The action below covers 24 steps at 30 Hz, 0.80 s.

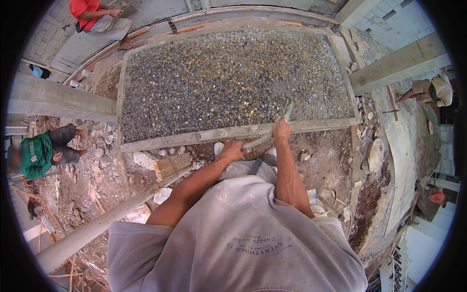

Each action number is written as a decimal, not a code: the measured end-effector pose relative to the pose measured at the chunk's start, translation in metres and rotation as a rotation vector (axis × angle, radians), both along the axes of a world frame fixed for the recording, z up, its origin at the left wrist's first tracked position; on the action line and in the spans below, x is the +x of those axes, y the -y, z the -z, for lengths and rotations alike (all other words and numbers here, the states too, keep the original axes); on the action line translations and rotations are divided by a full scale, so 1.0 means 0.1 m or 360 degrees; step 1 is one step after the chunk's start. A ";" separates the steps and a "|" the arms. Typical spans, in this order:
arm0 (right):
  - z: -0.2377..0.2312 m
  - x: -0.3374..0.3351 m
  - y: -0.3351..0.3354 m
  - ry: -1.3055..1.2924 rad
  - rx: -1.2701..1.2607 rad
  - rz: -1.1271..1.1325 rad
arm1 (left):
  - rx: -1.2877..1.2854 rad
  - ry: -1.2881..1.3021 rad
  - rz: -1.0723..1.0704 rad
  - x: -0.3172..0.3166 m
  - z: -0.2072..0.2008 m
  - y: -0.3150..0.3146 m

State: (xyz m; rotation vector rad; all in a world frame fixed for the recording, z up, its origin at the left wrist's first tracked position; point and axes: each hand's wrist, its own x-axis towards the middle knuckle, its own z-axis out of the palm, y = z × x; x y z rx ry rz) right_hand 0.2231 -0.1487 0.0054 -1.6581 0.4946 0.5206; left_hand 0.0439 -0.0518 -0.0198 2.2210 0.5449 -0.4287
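A pale grey-green hose (258, 142) runs between my two hands and ends with its tip (290, 101) over the gravel bed (209, 78). My right hand (282, 130) is wrapped round it close to the tip, just above the near concrete edge (204, 136). Lower and to the left, my left hand (232, 150) is closed at the hose's other visible stretch, near my body. Dark and tan stones fill the bed, looking greyer toward the right. Whether water leaves the tip is too fine to tell.
Concrete columns (61, 97) (401, 63) stand at both sides. A long pale pole (112, 221) slants across the lower left beside wood blocks (171, 166). Rubble and dirt surround the bed. Several people are nearby, one in green (36, 155), one in red (87, 14).
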 end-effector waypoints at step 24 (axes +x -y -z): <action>0.14 0.18 0.14 0.0278 -0.0178 -0.0084 | 0.0101 -0.0043 0.0334 0.15 -0.17 0.05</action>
